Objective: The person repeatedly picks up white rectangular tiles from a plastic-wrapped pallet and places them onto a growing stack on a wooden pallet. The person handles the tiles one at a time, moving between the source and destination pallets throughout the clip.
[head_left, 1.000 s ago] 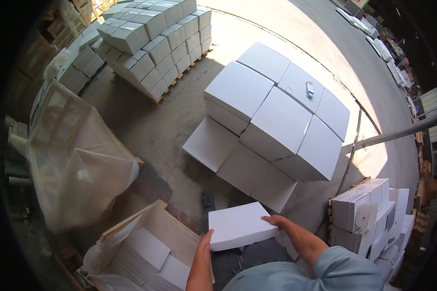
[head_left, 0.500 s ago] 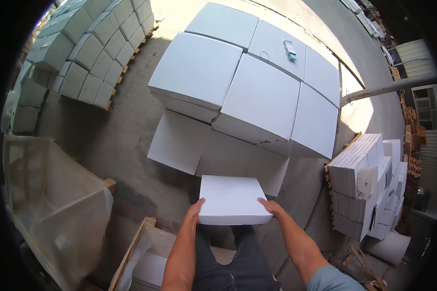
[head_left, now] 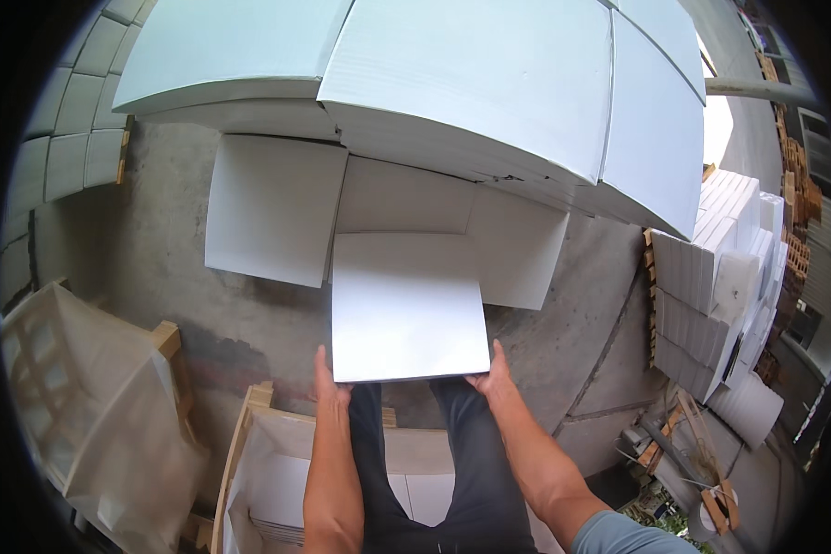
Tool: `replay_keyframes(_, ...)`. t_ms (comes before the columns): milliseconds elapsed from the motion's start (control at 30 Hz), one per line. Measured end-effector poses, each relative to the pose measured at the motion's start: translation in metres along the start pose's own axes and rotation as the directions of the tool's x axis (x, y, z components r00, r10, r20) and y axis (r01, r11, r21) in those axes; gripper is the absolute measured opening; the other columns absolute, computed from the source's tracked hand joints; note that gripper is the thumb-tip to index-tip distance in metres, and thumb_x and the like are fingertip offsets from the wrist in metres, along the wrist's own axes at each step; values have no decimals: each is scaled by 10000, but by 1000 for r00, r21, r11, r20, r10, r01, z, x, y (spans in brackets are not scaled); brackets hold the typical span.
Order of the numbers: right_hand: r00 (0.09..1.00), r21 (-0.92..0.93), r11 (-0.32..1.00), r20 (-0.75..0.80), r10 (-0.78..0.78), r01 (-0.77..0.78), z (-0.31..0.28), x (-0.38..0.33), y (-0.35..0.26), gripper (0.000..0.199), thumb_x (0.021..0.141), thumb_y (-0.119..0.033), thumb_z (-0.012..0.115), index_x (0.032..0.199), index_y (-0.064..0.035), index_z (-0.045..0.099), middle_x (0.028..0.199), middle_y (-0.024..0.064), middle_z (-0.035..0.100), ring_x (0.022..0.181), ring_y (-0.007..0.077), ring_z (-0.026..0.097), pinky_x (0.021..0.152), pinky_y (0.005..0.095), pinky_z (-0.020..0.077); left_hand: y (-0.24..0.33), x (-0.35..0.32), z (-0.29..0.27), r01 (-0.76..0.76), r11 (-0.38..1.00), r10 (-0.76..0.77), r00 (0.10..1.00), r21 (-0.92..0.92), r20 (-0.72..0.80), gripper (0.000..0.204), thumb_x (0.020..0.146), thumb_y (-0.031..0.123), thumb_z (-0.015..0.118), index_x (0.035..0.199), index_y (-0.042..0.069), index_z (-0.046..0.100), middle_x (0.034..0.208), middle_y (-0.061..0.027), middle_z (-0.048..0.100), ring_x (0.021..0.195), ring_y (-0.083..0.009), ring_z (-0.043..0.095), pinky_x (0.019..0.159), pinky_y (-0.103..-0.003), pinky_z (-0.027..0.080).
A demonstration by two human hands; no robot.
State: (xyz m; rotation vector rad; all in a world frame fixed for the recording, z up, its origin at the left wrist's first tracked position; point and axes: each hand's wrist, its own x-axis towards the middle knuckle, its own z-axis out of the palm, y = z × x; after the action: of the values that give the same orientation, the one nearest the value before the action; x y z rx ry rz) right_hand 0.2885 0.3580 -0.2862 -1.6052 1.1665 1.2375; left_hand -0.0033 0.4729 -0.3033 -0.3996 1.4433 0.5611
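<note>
A flat, thick white rectangular slab [head_left: 408, 305] is between my two hands, its top bright and smooth. At its near left corner, my left hand [head_left: 331, 379] presses against the side, thumb upward and the other fingers partly hidden. My right hand [head_left: 491, 371] grips the near right corner, fingers tucked under the edge. The slab's far edge meets white carton panels: a left panel [head_left: 272, 208], a middle one [head_left: 402, 196] and a right one [head_left: 517, 245]. Whether it rests on them or hangs just above, I cannot tell.
Large white cartons [head_left: 471, 83] are stacked ahead, overhanging the panels. A wooden-framed crate [head_left: 249, 415] holding white sheets stands by my legs. A plastic-wrapped crate [head_left: 92, 397] is at left, a pallet of white stacks [head_left: 711, 268] at right, wood scraps [head_left: 692, 452] at lower right.
The slab has moved forward, to the panels under the stacked cartons. My hands have shifted to its near corners, and my view has come closer to the cartons.
</note>
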Motion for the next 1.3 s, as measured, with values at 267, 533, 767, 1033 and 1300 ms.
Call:
replay_keyframes(267, 984, 384, 915, 74, -160, 119, -20, 126, 77, 335, 897, -231, 300, 1022, -40, 545, 1024, 109, 588, 907, 266, 572, 780, 377, 476, -52, 74, -34, -126, 882, 35, 979, -454, -203, 509, 863, 383, 377, 1216, 20, 426, 1232, -118, 470, 1119, -290, 452, 940, -415, 368)
replay_keyframes(533, 972, 389, 921, 228, -61, -33, 19, 146, 78, 396, 907, -211, 247, 1174, -10, 460, 1128, 135, 534, 1016, 279, 526, 838, 416, 454, -20, 115, -14, -198, 887, 80, 956, -418, -282, 615, 875, 468, 329, 1277, 3, 352, 1301, -122, 407, 1188, -297, 390, 1012, -418, 293)
replay_keyframes(767, 980, 365, 915, 162, 117, -169, 92, 119, 11, 473, 873, -399, 385, 1211, -72, 425, 1236, 129, 447, 1153, 282, 428, 975, 436, 333, 21, 121, 66, -158, 882, 154, 987, -445, -44, 811, 818, 570, 374, 1323, -45, 215, 1389, -155, 243, 1284, -292, 243, 1058, -396, 209)
replay_keyframes(1033, 988, 207, 978, 155, 7, -40, 124, 103, -17, 601, 855, -468, 419, 1261, -32, 332, 1306, 140, 368, 1213, 298, 363, 998, 441, 305, 43, 128, 104, -173, 922, 197, 980, -345, 35, 869, 825, 570, 371, 1360, -46, 71, 1427, -157, 127, 1319, -279, 151, 1077, -411, 116)
replay_keyframes(1300, 997, -267, 961, 29, -73, 78, 82, 74, -8, 752, 853, -491, 441, 1292, 88, 248, 1247, 243, 412, 1029, 311, 530, 840, 410, 455, 10, 77, 64, -160, 985, 164, 984, 64, -71, 854, 843, 546, 402, 1349, -71, 98, 1398, -241, 176, 1273, -332, 263, 1021, -436, 242)
